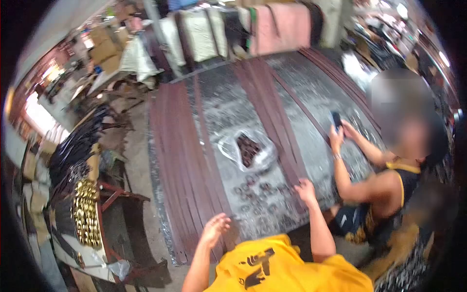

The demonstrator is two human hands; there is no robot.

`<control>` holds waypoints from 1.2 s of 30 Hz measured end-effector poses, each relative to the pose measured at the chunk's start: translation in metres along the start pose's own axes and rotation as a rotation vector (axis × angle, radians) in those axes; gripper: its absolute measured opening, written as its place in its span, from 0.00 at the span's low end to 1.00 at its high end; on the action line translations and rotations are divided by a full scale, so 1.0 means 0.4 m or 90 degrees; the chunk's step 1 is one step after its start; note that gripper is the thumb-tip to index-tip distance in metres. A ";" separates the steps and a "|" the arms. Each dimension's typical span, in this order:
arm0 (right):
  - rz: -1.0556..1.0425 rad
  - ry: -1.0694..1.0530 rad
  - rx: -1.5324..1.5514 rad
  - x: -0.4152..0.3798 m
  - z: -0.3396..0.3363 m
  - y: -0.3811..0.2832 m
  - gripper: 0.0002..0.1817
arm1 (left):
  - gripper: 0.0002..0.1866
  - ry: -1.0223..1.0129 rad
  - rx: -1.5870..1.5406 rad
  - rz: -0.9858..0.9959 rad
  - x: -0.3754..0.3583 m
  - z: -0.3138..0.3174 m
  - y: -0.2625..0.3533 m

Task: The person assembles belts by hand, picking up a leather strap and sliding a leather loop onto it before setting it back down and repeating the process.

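Observation:
Long dark brown strips, perhaps leather or belting, lie across a grey work table (219, 112). Over the near end of the left group of strips (180, 160) is my left hand (215, 230), fingers loosely curled and apart, with nothing visible in them. My right hand (306, 191) is at the edge of the middle group of strips (272, 117), thumb and fingers closed in a pinch on a brown strip. Between my hands, small dark ring-like pieces (255, 192) are scattered on the table. Beyond them sits an open clear plastic bag (265, 158) holding dark brown pieces (248, 150).
A person (374, 185) sits close on my right, holding a phone (335, 120) over the table. Gold-coloured metal pieces (87, 214) lie on a stand at the left. Pink material (277, 29) and pale sacks (199, 36) line the far edge. More strips (340, 82) run along the far right.

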State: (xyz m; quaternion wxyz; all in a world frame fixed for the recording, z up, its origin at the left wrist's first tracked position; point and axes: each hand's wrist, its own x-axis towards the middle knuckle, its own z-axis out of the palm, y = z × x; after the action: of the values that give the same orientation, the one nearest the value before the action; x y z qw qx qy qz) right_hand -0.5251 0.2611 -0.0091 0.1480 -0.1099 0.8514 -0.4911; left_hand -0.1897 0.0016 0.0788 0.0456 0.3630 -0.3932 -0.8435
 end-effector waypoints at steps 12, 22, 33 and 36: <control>-0.219 0.170 -0.294 -0.109 -0.049 -0.314 0.14 | 0.19 0.067 0.186 -0.015 0.020 -0.003 -0.038; -1.225 0.180 0.395 -0.439 -0.388 -1.060 0.19 | 0.19 0.073 0.255 -0.048 0.040 -0.044 -0.091; -1.325 0.052 0.097 -0.444 -0.303 -1.152 0.27 | 0.17 0.109 0.202 -0.041 0.006 -0.036 -0.086; -1.303 0.052 0.073 -0.440 -0.293 -1.149 0.26 | 0.17 0.099 0.203 -0.025 0.015 -0.043 -0.095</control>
State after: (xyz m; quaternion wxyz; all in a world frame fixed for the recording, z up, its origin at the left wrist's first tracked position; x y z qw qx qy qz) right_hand -0.3841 0.1869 0.4711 -0.3658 -0.7597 0.3293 -0.4250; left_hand -0.1750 0.0146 0.0416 0.0016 0.4375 -0.5100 -0.7406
